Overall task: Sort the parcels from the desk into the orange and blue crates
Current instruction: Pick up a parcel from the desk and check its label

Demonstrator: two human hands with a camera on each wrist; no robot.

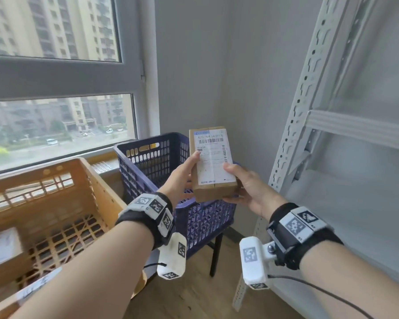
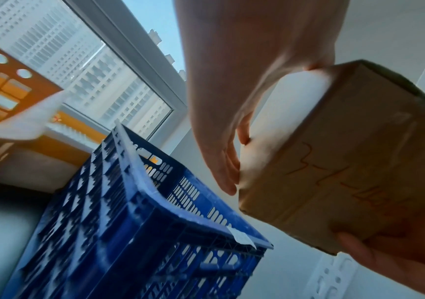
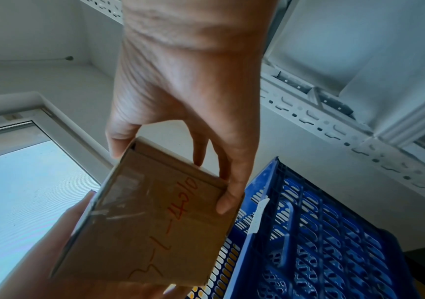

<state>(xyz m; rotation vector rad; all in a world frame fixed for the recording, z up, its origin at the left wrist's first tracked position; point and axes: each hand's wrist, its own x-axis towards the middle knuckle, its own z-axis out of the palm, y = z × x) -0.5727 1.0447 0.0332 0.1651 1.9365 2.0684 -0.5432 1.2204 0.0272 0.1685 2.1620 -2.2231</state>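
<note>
Cardboard parcel (image 1: 213, 164) between both hands' fingers (image 1: 231, 168), above blue crate (image 1: 152, 157)

Label (image 1: 213, 157) small print unreadable; orange crate (image 1: 55, 203) cut by frame edge.

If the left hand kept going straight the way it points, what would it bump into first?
The left hand, holding the parcel with the right hand, points forward over the blue crate. Probably the grey wall behind comes first, though depth is unclear.

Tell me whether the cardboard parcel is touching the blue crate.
Apart. In the left wrist view, the parcel, held by the left hand and right hand, hangs clear of the blue crate, with wall showing between them.
</note>
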